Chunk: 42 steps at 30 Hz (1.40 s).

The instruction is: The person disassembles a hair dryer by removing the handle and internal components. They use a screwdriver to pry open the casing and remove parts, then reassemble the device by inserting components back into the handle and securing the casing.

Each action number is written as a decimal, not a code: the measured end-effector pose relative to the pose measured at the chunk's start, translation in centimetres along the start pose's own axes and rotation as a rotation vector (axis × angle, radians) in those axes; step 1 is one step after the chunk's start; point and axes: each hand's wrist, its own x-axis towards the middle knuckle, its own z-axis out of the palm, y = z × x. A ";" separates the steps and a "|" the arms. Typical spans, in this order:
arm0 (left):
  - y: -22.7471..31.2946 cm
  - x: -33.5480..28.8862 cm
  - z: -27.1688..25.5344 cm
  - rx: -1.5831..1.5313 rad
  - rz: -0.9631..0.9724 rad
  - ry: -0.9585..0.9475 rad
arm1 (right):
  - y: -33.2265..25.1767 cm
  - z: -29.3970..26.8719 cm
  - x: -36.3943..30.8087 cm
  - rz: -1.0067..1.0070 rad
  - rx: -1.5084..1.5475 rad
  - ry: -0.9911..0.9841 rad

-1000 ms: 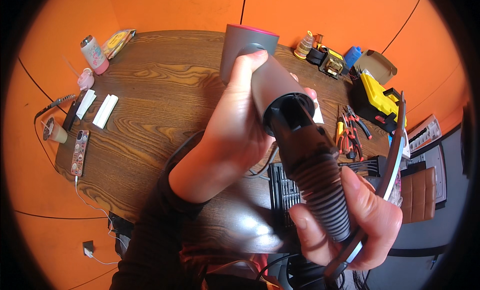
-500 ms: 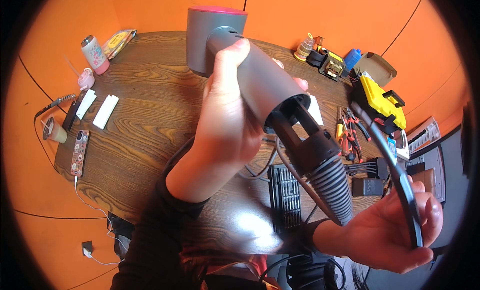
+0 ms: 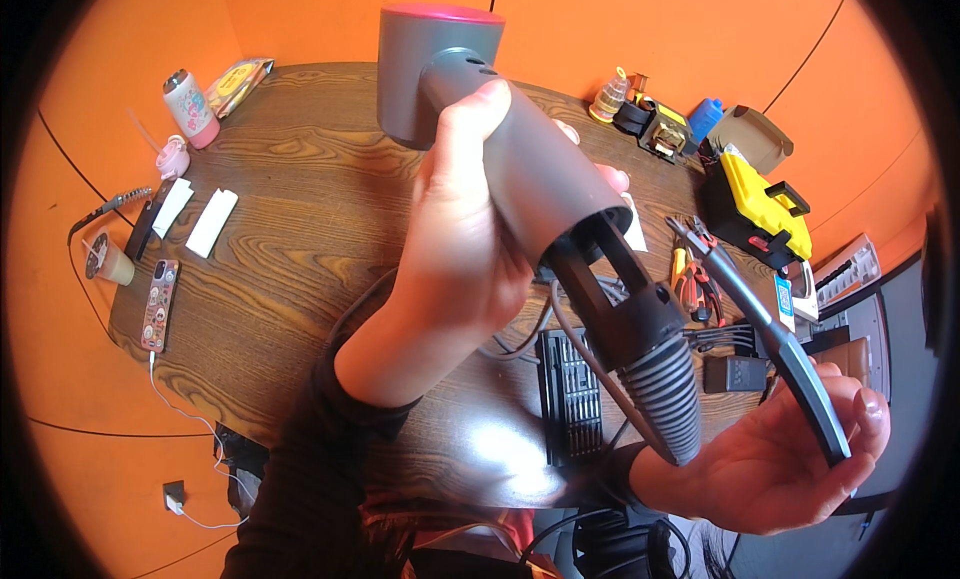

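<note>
My left hand (image 3: 462, 269) grips the grey handle of a hair dryer (image 3: 530, 179) held up over the wooden table (image 3: 300, 209). The dryer's round head with a pink rim points away from me. Its lower end is stripped to a black frame and a ribbed grey cord sleeve (image 3: 665, 399). My right hand (image 3: 780, 459) lies palm up below that end and holds a thin curved dark grey cover strip (image 3: 790, 364) between thumb and fingers. A thin cord runs from the sleeve down past my right wrist.
On the table lie a black bit case (image 3: 570, 394), red-handled pliers (image 3: 690, 279), a yellow and black tool (image 3: 755, 204), a small bottle (image 3: 190, 107), a phone (image 3: 158, 304), white paper strips (image 3: 210, 222) and a small cup (image 3: 105, 261). Orange walls surround the table.
My left hand raised the dryer up and away. My right hand let go of the ribbed sleeve, dropped lower right and now holds only the curved strip.
</note>
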 end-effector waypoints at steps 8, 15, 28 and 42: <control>0.1 0.0 0.0 0.005 0.021 -0.091 | -0.5 -0.7 0.4 0.064 -0.018 -0.142; 0.1 0.5 -0.4 -0.028 -0.006 -0.060 | 0.3 0.2 -0.4 -0.036 -0.204 0.111; 0.0 1.2 -1.8 -0.327 -0.268 -0.250 | 0.4 0.2 -0.2 -0.024 -0.181 0.026; -0.6 2.1 -2.5 -0.894 -0.704 -0.433 | 0.4 -0.1 -0.2 -0.021 -0.184 -0.092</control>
